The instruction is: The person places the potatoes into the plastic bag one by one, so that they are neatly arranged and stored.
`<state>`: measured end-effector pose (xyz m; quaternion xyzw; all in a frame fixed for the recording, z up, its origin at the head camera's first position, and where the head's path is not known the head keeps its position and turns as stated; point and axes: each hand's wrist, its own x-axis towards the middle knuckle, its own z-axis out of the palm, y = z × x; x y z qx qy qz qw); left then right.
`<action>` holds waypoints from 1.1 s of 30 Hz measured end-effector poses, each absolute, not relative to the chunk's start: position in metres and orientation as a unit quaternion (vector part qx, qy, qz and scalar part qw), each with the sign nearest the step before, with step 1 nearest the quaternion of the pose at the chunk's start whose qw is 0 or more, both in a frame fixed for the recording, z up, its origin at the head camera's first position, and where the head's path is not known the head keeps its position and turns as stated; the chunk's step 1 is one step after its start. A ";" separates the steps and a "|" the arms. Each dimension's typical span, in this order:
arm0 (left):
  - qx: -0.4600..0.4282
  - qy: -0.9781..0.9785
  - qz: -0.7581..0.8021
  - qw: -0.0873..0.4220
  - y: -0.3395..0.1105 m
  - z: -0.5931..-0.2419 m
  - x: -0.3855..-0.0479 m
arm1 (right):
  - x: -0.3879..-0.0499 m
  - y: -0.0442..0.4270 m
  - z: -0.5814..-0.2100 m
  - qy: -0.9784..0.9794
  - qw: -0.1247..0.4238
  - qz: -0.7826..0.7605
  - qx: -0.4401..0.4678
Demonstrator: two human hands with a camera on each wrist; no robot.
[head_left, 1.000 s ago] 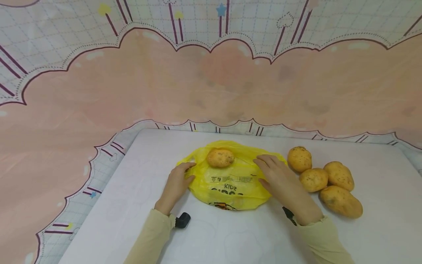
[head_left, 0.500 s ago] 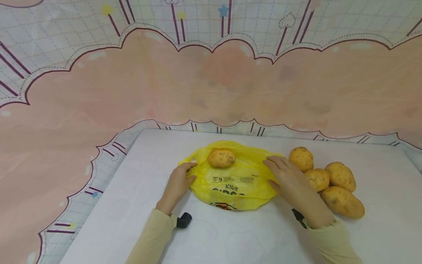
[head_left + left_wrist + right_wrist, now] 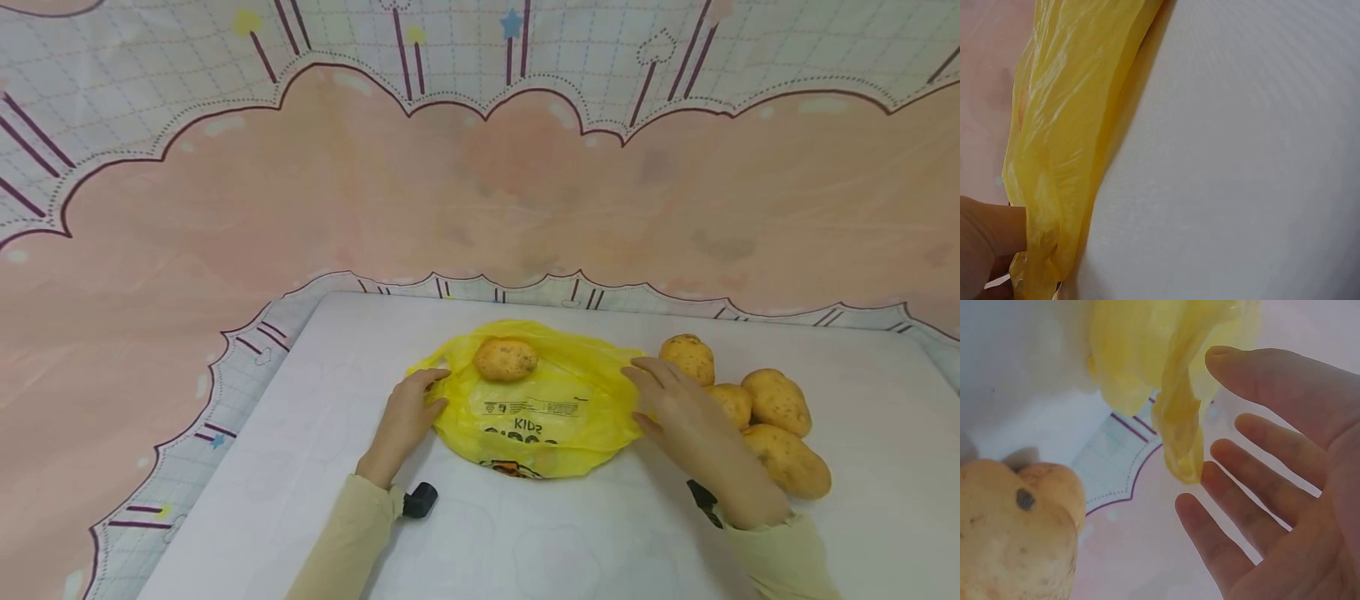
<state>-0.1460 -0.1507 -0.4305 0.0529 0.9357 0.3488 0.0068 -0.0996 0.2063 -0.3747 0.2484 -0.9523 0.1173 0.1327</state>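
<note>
A yellow plastic bag [image 3: 592, 417] with black print lies spread on the white table, its mouth open. One potato [image 3: 506, 359] rests at the bag's mouth. At the bag's left edge my left hand [image 3: 401, 421] holds the plastic; in the left wrist view the bag [image 3: 1072, 156] bunches up between thumb and fingers. Beside the right edge is my right hand [image 3: 686, 429]. Its fingers are spread in the right wrist view, and a drooping handle of the bag [image 3: 1175, 437] hangs close to the fingertips, without being gripped.
Several potatoes [image 3: 787, 462] sit clustered on the white table [image 3: 510, 550], right of the bag and partly behind my right forearm. A patterned pink and white cloth [image 3: 450, 200] covers the wall behind the table and drapes its left side.
My right hand has moved rightward, from over the bag's right part to its right edge, toward the potatoes. The left hand, the bag and its potato stay in place.
</note>
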 end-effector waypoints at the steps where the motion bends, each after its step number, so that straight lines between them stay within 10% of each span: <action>1: 0.054 0.936 0.349 0.005 -0.151 -0.430 -0.146 | -0.099 0.208 -0.375 -0.952 0.134 0.119 0.246; 33: 0.053 0.937 0.345 0.004 -0.151 -0.432 -0.147 | -0.092 0.256 -0.386 -0.953 0.152 0.131 0.227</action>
